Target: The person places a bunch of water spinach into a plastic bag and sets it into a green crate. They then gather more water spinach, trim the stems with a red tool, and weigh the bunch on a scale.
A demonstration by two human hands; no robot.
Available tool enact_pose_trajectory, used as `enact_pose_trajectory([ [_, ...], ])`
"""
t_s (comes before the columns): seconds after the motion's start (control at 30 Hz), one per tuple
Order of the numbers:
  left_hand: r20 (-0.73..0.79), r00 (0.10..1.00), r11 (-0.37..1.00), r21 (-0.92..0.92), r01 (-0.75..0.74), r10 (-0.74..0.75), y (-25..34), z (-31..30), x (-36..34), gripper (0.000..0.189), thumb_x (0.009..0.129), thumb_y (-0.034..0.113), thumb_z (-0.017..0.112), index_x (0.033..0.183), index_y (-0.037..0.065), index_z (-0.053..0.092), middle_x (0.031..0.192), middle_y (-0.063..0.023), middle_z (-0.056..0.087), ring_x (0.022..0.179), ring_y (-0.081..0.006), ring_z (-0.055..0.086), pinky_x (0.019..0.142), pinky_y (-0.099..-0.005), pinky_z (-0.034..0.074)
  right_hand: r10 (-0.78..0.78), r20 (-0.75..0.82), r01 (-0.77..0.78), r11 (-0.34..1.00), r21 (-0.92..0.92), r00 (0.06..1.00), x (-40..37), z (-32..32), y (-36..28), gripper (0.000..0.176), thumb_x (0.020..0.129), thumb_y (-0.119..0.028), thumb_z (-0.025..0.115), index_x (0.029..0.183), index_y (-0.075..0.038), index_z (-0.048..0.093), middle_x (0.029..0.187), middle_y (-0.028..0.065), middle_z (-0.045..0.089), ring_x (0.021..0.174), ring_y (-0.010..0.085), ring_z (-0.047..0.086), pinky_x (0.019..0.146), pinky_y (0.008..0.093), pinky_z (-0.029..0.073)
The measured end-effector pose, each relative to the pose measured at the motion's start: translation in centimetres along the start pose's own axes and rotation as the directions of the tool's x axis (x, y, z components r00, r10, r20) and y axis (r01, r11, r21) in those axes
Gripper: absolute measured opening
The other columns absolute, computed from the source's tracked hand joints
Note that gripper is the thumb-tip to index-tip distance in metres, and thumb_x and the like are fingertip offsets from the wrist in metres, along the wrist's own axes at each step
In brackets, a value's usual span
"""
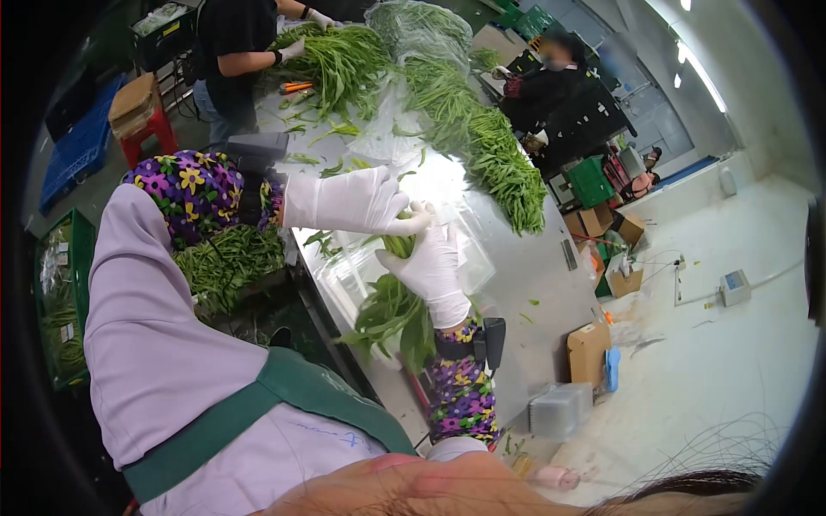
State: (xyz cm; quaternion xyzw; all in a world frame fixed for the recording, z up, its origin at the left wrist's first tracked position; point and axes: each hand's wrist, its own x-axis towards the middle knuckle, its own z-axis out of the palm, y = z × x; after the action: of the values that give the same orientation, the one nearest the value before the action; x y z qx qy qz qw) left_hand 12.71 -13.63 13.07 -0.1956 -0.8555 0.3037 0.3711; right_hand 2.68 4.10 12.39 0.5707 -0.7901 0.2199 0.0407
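My right hand [434, 271], in a white glove, is wrapped round a bunch of leafy greens [383, 318]. The leaves hang toward me over the table's near edge, while the stems run up between my hands. My left hand [366, 202], gloved too, is closed, its fingertips meeting the right fingers at the stem end of the bunch. Whatever those left fingers pinch is hidden. Beneath both hands lies a shiny metal table [516, 267] with clear plastic film and scattered leaves on it.
A long heap of greens [482, 142] runs along the table's far side. At the far end, a co-worker's gloved hand [294, 50] touches another pile [344, 69]. Clear plastic boxes [561, 411] and a cardboard box [588, 351] stand right. Crated greens [69, 301] sit left.
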Motion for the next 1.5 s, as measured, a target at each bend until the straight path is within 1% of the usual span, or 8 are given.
enact_pose_trajectory([
  [0.37, 0.019, 0.996, 0.981, -0.171, 0.087, -0.085, -0.9, -3.7, 1.8, 0.076, 0.078, 0.010, 0.064, 0.146, 0.025, 0.032, 0.123, -0.0101, 0.056, 0.110, -0.0248, 0.056, 0.093, -0.0391, 0.044, 0.470, -0.087, -0.362, 0.772, 0.523, 0.878, -1.4, 3.4, 1.8, 0.033, 0.079, -0.014, 0.068, 0.106, 0.001, 0.056, 0.083, 0.0198, 0.066, 0.074, 0.0335, 0.066, 0.070, 0.0385, 0.050],
  [0.47, 0.264, 0.559, 0.008, -0.900, 0.436, -0.786, 3.0, -3.4, -0.6, 0.094, 0.074, 0.011, 0.078, 0.150, 0.006, 0.021, 0.140, -0.0127, 0.045, 0.131, -0.0246, 0.043, 0.111, -0.0416, 0.032, 0.535, -0.187, -0.361, 0.750, 0.554, 0.824, -1.8, 3.1, 1.3, 0.034, 0.079, -0.015, 0.068, 0.107, 0.000, 0.055, 0.083, 0.0183, 0.066, 0.075, 0.0307, 0.066, 0.072, 0.0377, 0.050],
  [0.57, 0.792, 0.315, -0.765, -0.599, 0.236, -0.523, 7.6, -2.1, 0.5, 0.094, 0.078, 0.009, 0.074, 0.151, 0.004, 0.015, 0.144, -0.0153, 0.040, 0.131, -0.0231, 0.042, 0.113, -0.0399, 0.030, 0.538, -0.248, -0.355, 0.774, 0.525, 0.806, -2.2, 3.8, -0.2, 0.039, 0.079, -0.016, 0.070, 0.110, 0.000, 0.052, 0.086, 0.0183, 0.065, 0.079, 0.0295, 0.065, 0.074, 0.0372, 0.050],
  [0.7, 0.697, 0.295, -0.691, -0.709, 0.144, -0.653, 9.2, -0.8, 2.9, 0.078, 0.080, 0.010, 0.074, 0.144, 0.004, 0.031, 0.131, -0.0148, 0.050, 0.115, -0.0190, 0.055, 0.099, -0.0331, 0.045, 0.596, -0.088, -0.006, 0.155, 0.988, 0.798, -2.2, 8.4, -0.7, 0.049, 0.076, -0.018, 0.073, 0.116, -0.001, 0.049, 0.104, 0.0227, 0.059, 0.094, 0.0315, 0.061, 0.083, 0.0383, 0.048],
  [0.8, 0.843, -0.030, -0.843, -0.537, -0.016, -0.537, 8.3, -1.0, 3.8, 0.038, 0.080, 0.011, 0.075, 0.113, 0.003, 0.057, 0.096, -0.0042, 0.064, 0.082, -0.0121, 0.061, 0.076, -0.0281, 0.051, 0.415, -0.162, -0.227, 0.739, 0.635, 0.895, -2.7, 5.8, -4.0, 0.049, 0.082, -0.017, 0.067, 0.123, 0.002, 0.047, 0.115, 0.0262, 0.053, 0.105, 0.0396, 0.055, 0.090, 0.0399, 0.045],
  [0.97, 0.810, 0.323, -0.837, -0.540, 0.084, -0.490, 6.2, -1.0, 0.2, 0.032, 0.080, 0.009, 0.071, 0.109, 0.001, 0.059, 0.090, -0.0041, 0.063, 0.081, -0.0124, 0.062, 0.074, -0.0272, 0.051, -0.077, 0.213, 0.002, 0.943, 0.334, 0.974, -4.3, -3.1, -0.5, 0.059, 0.087, -0.023, 0.065, 0.136, 0.003, 0.044, 0.132, 0.0240, 0.050, 0.121, 0.0383, 0.049, 0.103, 0.0406, 0.038],
  [1.13, 0.820, 0.543, -0.829, -0.424, 0.366, -0.180, 6.4, -4.3, 1.6, 0.032, 0.079, 0.007, 0.071, 0.107, 0.000, 0.059, 0.089, -0.0055, 0.064, 0.079, -0.0148, 0.063, 0.072, -0.0276, 0.052, -0.132, -0.507, 0.269, 0.941, 0.208, 0.852, 0.1, -9.4, -2.9, 0.051, 0.090, -0.021, 0.059, 0.135, 0.001, 0.048, 0.132, 0.0219, 0.054, 0.124, 0.0370, 0.050, 0.105, 0.0376, 0.037],
  [1.5, 0.740, 0.673, -0.876, -0.337, 0.344, -0.020, 8.0, -4.1, 1.3, 0.039, 0.079, 0.006, 0.070, 0.114, 0.001, 0.053, 0.089, -0.0078, 0.064, 0.077, -0.0159, 0.063, 0.069, -0.0280, 0.050, 0.000, 0.001, -0.001, 0.779, 0.627, 1.000, 0.7, -6.2, 0.0, 0.061, 0.093, -0.038, 0.054, 0.141, -0.002, 0.042, 0.134, 0.0253, 0.051, 0.129, 0.0381, 0.044, 0.111, 0.0416, 0.028],
])
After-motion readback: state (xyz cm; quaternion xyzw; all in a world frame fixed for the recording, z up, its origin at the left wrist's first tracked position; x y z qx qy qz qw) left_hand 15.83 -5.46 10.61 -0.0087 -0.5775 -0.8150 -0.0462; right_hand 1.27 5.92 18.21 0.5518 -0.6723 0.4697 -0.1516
